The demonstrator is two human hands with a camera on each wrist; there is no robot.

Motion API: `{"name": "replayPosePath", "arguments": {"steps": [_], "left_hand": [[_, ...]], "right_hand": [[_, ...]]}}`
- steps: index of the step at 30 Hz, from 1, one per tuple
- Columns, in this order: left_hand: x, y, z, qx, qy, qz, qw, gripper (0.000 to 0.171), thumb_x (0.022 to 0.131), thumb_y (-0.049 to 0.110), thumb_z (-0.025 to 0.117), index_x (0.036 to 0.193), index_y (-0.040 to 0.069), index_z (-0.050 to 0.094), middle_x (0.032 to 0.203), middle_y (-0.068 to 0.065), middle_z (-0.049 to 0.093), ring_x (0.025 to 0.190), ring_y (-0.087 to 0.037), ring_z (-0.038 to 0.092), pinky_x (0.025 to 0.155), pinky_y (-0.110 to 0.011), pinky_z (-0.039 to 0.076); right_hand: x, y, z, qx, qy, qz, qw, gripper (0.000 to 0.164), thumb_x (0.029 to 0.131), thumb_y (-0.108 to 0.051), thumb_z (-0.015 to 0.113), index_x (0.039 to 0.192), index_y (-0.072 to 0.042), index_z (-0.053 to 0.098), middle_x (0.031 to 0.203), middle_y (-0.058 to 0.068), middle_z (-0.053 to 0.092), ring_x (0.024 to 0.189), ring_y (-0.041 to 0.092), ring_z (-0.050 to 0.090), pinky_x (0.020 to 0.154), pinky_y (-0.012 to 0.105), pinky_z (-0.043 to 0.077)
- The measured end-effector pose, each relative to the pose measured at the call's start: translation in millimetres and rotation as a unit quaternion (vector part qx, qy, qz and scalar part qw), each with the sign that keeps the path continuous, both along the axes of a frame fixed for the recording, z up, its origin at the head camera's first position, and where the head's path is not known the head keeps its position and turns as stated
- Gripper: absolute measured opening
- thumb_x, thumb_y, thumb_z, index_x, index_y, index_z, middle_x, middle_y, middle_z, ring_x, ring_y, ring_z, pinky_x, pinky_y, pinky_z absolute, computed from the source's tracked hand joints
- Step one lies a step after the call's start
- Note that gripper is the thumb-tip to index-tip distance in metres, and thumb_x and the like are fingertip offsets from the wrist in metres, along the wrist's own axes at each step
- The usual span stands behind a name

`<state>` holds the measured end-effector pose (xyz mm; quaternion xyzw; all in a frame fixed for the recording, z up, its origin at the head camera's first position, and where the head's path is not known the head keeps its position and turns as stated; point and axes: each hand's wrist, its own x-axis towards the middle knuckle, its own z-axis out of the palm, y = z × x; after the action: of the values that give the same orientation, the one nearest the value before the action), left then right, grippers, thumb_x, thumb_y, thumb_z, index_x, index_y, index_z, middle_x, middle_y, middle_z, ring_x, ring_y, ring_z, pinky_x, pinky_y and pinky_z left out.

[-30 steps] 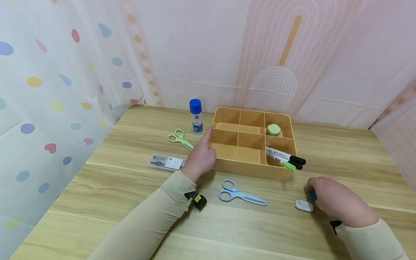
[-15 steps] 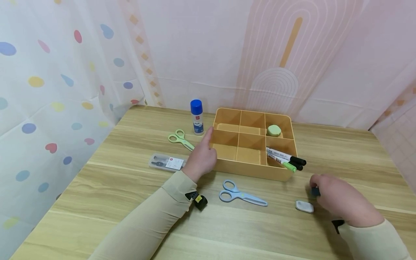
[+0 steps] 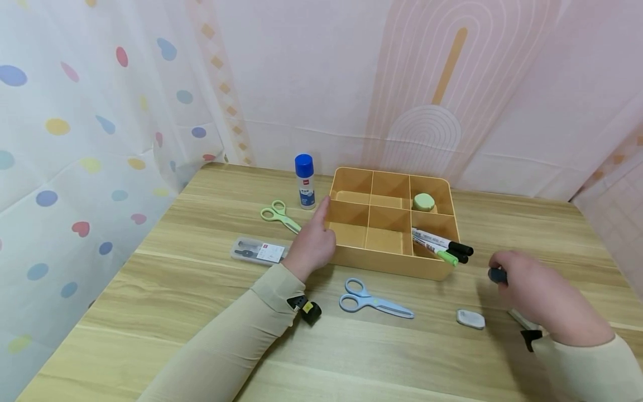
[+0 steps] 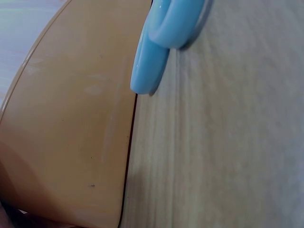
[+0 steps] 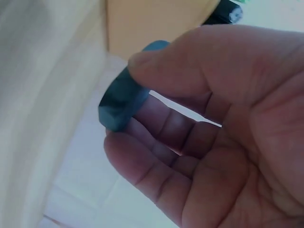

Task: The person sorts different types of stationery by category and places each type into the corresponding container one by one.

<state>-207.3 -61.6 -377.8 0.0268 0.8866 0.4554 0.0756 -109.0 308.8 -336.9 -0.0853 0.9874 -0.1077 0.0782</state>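
Observation:
My left hand (image 3: 312, 245) is at the left side of the orange compartment tray (image 3: 387, 261), index finger straight and touching its rim; the other fingers are largely hidden. Between thumb and fingers my right hand (image 3: 540, 296) pinches a small dark teal block (image 5: 124, 97) with faceted edges, raised over the table to the right of the tray. Blue scissors (image 3: 374, 300) lie in front of the tray, their handle loops showing in the left wrist view. A small white rounded block (image 3: 470, 319) rests on the table, left of my right hand.
Several markers (image 3: 442, 245) lean out of the tray's front right compartment; a pale green rounded item (image 3: 423, 201) sits in the back right one. Left of the tray are a blue-capped glue bottle (image 3: 305, 184), green scissors (image 3: 279, 215) and a clear compass case (image 3: 258, 250).
My right hand has lifted the teal block off the table and moved slightly right and away from the white block. My left hand stays at the tray.

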Motion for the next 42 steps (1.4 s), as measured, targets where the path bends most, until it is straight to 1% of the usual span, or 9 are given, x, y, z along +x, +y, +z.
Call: {"name": "replayPosePath", "arguments": {"steps": [8,13,17,24,27,31,35,38,42], "left_hand": [[0.6,-0.2,0.8,-0.003,-0.001,0.001,1.0,0.072,0.106,0.009,0.038,0.171,0.028,0.013,0.176,0.0,0.024,0.158,-0.031,0.033,0.128,-0.054,0.03],[0.5,0.0,0.3,-0.002,-0.003,0.001,1.0,0.073,0.105,0.008,0.038,0.171,0.028,0.013,0.176,-0.001,0.025,0.158,-0.031,0.034,0.128,-0.053,0.03],[0.5,0.0,0.5,0.001,-0.005,0.003,1.0,0.073,0.105,0.008,0.039,0.171,0.027,0.015,0.176,-0.001,0.026,0.158,-0.031,0.034,0.128,-0.054,0.031],[-0.9,0.3,0.0,0.006,-0.01,0.002,0.9999,0.074,0.104,0.008,0.039,0.171,0.028,0.014,0.176,-0.001,0.025,0.158,-0.031,0.035,0.128,-0.055,0.03],[-1.2,0.2,-0.4,0.005,-0.012,0.004,0.9999,0.074,0.104,0.008,0.039,0.171,0.03,0.014,0.176,-0.001,0.026,0.157,-0.031,0.035,0.128,-0.055,0.031],[-1.5,0.2,-1.1,0.006,-0.012,0.003,0.9999,0.075,0.104,0.008,0.039,0.171,0.031,0.014,0.175,0.0,0.027,0.157,-0.031,0.035,0.128,-0.055,0.031],[-1.5,-0.3,-1.6,0.007,-0.01,0.002,0.9999,0.076,0.103,0.008,0.04,0.171,0.03,0.014,0.176,0.0,0.026,0.158,-0.03,0.034,0.128,-0.054,0.031],[-1.4,-0.6,-1.5,0.01,-0.011,0.002,0.9999,0.075,0.103,0.007,0.04,0.171,0.03,0.014,0.176,0.0,0.026,0.158,-0.029,0.034,0.128,-0.054,0.031],[-1.3,-0.4,-1.2,0.01,-0.012,0.002,0.9999,0.075,0.104,0.008,0.039,0.171,0.03,0.014,0.176,-0.001,0.026,0.158,-0.03,0.034,0.128,-0.054,0.03]], "right_hand": [[0.2,-10.0,15.0,0.003,0.079,0.016,0.997,0.022,0.086,0.004,0.069,0.108,0.004,0.068,0.097,0.02,0.065,0.082,0.028,0.063,0.072,0.048,0.058],[1.0,-22.1,23.6,0.001,0.147,0.042,0.988,0.02,0.086,0.002,0.069,0.106,0.001,0.068,0.097,0.015,0.067,0.087,0.029,0.063,0.077,0.05,0.056],[0.2,-32.6,30.9,-0.003,0.173,0.056,0.983,0.018,0.087,0.001,0.07,0.104,-0.002,0.069,0.096,0.011,0.068,0.085,0.027,0.062,0.077,0.048,0.056],[-5.2,-51.3,47.8,-0.008,0.169,0.078,0.982,0.024,0.085,0.004,0.07,0.109,-0.003,0.07,0.099,0.01,0.068,0.087,0.025,0.062,0.076,0.045,0.055],[-8.0,-61.0,57.3,-0.002,0.166,0.093,0.982,0.023,0.087,0.003,0.07,0.108,-0.004,0.07,0.097,0.007,0.067,0.086,0.022,0.06,0.076,0.042,0.054],[-11.2,-73.6,70.4,0.012,0.166,0.114,0.98,0.017,0.088,0.001,0.071,0.1,-0.009,0.069,0.087,0.002,0.061,0.079,0.02,0.054,0.071,0.038,0.049],[-16.4,-85.9,81.5,0.023,0.149,0.128,0.98,0.017,0.089,0.0,0.071,0.104,-0.009,0.069,0.086,0.001,0.059,0.078,0.019,0.05,0.07,0.035,0.044],[-21.2,-94.0,86.1,0.025,0.138,0.138,0.981,0.018,0.091,-0.002,0.069,0.108,-0.007,0.071,0.088,0.001,0.059,0.079,0.019,0.05,0.071,0.034,0.044],[-27.8,-103.2,88.1,0.027,0.126,0.156,0.979,0.015,0.093,-0.003,0.067,0.105,-0.01,0.071,0.091,-0.001,0.061,0.082,0.018,0.052,0.074,0.034,0.046]]}}
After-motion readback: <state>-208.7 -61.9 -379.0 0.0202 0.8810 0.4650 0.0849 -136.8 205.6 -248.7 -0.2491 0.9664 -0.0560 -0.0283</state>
